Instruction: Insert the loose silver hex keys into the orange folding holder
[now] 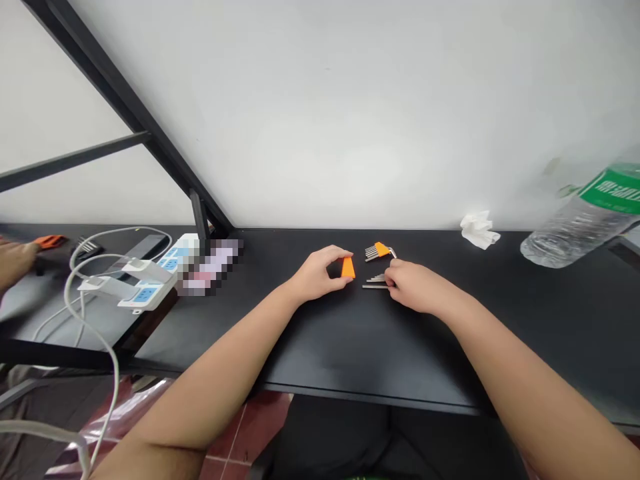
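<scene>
My left hand (320,272) is closed around a small orange holder (348,267) resting on the black table (350,333). My right hand (413,285) lies just to its right, fingers pinched on several loose silver hex keys (376,283) on the table top. Behind both hands lies a second orange holder with hex keys in it (377,251).
A crumpled white tissue (479,229) and a tilted plastic bottle with a green label (585,217) sit at the back right. A white power strip with plugs and cables (150,277) lies at the left, next to a black frame post. Another person's hand (15,260) shows at the far left edge.
</scene>
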The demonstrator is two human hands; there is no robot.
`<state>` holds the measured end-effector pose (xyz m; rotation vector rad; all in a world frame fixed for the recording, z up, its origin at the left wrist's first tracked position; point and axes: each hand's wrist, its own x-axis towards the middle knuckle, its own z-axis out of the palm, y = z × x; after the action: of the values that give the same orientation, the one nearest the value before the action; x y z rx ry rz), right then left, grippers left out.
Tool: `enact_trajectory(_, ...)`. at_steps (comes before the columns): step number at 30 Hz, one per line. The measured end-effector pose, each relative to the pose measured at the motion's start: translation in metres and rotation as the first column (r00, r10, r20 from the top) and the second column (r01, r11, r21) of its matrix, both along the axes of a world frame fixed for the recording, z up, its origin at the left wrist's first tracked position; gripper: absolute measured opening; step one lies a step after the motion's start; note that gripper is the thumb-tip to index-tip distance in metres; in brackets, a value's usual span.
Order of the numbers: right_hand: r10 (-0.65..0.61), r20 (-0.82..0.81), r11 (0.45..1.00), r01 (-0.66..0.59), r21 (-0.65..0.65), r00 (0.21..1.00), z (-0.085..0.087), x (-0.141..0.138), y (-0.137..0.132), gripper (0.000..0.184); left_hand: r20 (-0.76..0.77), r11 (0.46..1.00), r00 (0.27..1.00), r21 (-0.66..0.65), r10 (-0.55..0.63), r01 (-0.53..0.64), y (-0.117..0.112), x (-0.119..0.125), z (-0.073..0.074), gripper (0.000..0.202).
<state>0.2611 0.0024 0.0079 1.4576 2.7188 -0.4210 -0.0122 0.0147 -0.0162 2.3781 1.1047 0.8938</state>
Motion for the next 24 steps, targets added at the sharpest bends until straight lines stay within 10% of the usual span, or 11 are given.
enact_trajectory(19,0.072,-0.571,0.996,-0.031,0.082,0.818,0.008,0.010,0.002,0.022,0.338,0.978,0.941,-0.203,0.022,0.050,-0.009,0.001,-0.003,0.053)
enact_trajectory(24,-0.110,-0.707,0.981,-0.037,-0.190,0.699,0.002,-0.003,-0.003,0.017,0.292,0.983,0.956,-0.176,0.009,0.044,-0.016,0.010,0.000,0.054)
